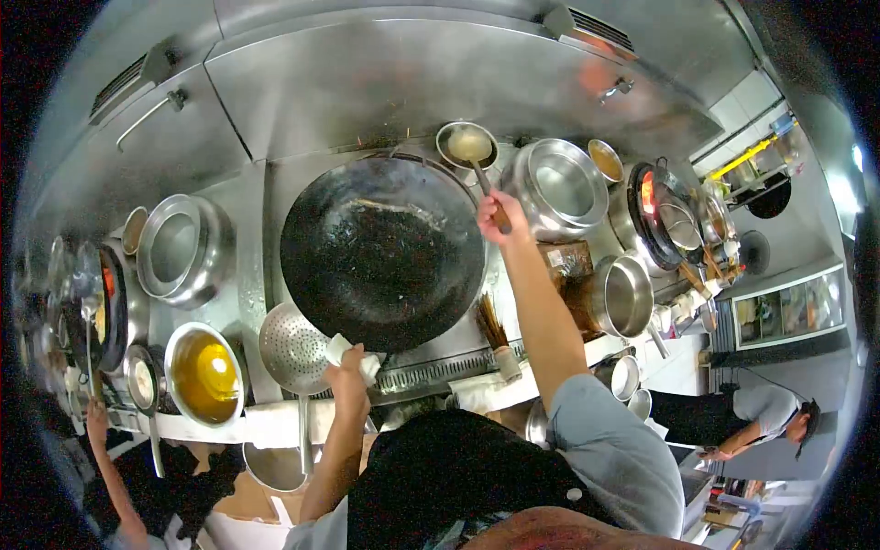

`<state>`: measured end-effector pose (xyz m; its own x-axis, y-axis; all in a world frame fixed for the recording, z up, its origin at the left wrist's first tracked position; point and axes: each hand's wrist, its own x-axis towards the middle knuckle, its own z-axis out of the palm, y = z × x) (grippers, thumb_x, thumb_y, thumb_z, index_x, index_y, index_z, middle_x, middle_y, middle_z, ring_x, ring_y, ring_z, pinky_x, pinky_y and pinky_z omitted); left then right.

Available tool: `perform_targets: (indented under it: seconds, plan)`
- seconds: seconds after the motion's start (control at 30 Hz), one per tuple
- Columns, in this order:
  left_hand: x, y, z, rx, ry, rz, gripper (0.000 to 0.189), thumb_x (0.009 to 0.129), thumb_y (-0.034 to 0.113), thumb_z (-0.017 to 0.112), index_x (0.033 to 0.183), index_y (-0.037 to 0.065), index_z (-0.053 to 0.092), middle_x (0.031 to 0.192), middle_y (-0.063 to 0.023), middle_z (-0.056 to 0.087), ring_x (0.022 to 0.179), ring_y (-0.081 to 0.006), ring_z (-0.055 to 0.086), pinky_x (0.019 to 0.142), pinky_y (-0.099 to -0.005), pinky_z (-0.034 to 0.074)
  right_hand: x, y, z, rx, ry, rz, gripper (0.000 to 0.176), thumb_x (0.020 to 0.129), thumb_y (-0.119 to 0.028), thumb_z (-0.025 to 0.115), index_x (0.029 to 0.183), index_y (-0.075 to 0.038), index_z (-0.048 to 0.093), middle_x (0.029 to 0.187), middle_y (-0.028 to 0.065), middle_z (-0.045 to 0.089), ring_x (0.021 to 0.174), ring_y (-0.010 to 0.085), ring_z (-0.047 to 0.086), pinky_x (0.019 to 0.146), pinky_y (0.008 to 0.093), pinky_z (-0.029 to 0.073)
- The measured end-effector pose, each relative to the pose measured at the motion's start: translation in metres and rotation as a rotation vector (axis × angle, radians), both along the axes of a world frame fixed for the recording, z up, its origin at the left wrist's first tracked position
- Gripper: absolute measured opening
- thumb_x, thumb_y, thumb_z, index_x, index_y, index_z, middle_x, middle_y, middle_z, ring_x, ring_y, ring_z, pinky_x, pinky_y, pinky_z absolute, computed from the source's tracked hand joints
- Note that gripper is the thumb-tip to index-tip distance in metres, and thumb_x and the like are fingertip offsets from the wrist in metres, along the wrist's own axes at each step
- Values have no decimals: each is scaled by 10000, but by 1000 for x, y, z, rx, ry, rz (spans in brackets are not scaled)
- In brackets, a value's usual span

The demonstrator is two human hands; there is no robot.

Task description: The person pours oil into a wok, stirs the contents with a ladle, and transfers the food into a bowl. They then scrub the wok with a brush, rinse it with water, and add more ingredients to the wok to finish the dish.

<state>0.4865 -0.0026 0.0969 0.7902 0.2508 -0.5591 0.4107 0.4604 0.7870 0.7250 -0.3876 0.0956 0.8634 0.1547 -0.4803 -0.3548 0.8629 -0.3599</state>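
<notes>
My right hand point(502, 218) is closed around the handle of a ladle point(481, 177), whose bowl sits over a small steel pot point(445, 154) behind the wok. At the near rim of the big black wok point(376, 257), my left hand point(348, 374) grips a folded white cloth point(337, 350). The wok's inside is dark and shiny, with a pale streak across its upper part. Close to my left hand lies a perforated strainer point(284, 341), its handle pointing towards me. A bamboo wok brush point(498, 339) rests right of the wok.
A bowl of yellow oil point(192, 376) stands left of the strainer. Large steel pots point(215, 252) flank the wok, another point(520, 197) at right. A saucepan point(626, 298) sits nearer. One person's arm point(115, 477) reaches in at far left; another person point(733, 417) bends at far right.
</notes>
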Motion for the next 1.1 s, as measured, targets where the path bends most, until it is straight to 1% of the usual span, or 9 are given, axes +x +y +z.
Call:
perform_targets:
  seconds: [0.13,0.2,0.4,0.57,0.63,0.73,0.83,0.93,1.1]
  plan:
    - [16,-8,-44,-9,34,4,140,858,93,672,954,29,592,813,-22,583,648,-143,580,570,-307,470,-70,-7,4,104,-106,59,228,1029,-320,550,907,-137,492,726,-20,542,513,100,460,497,287,395]
    - [17,-7,-79,29,54,7,156,863,95,683,974,27,597,854,-37,610,679,-151,597,576,-319,477,-117,-6,35,-121,-132,18,239,1020,-322,548,857,-154,500,675,-20,495,503,117,466,483,294,402]
    - [-18,-39,-9,-79,-27,8,229,928,197,701,1044,41,581,894,-33,625,697,-144,601,539,-332,462,-252,-27,89,-117,-136,132,116,1010,-228,577,1017,-200,465,741,-16,509,494,92,439,438,251,338]
    - [-22,-36,-6,-80,172,-63,432,980,567,562,1076,149,619,823,14,649,646,-129,594,526,-315,423,-299,-59,105,-509,-53,331,430,979,-187,597,1386,-103,491,760,-10,520,491,97,449,428,246,358]
    - [-38,-43,-13,-155,-46,-22,511,961,617,564,1117,134,624,854,8,671,662,-133,613,525,-319,438,-284,-71,119,-781,-217,411,603,948,-151,639,1490,-34,402,742,9,553,484,114,493,430,263,396]
    - [-81,-38,-11,-32,-24,-26,247,1005,310,617,1158,117,613,907,-6,643,805,-141,640,614,-290,523,-219,-83,132,-1135,-301,290,655,930,-94,657,1512,1,372,710,21,578,471,126,521,440,283,434]
    - [-130,-34,-38,-53,-113,-6,293,941,81,633,1232,62,596,1046,-41,649,852,-161,643,676,-308,546,-135,-106,156,-1162,-333,74,706,915,-104,678,1529,5,348,694,27,590,476,125,517,443,288,428]
    - [-186,-24,-50,599,-143,-297,247,864,51,663,1103,-7,637,958,-82,669,795,-189,656,615,-328,549,-32,-153,117,-1569,-347,-306,455,875,-158,688,1289,-16,562,670,71,629,526,219,592,473,406,471]
    - [-260,-35,-21,163,105,90,307,796,45,706,1087,-9,625,908,-80,658,698,-205,641,553,-336,527,-69,-158,108,-1609,-238,-345,592,832,-192,670,1365,22,527,760,137,666,624,241,644,600,393,531]
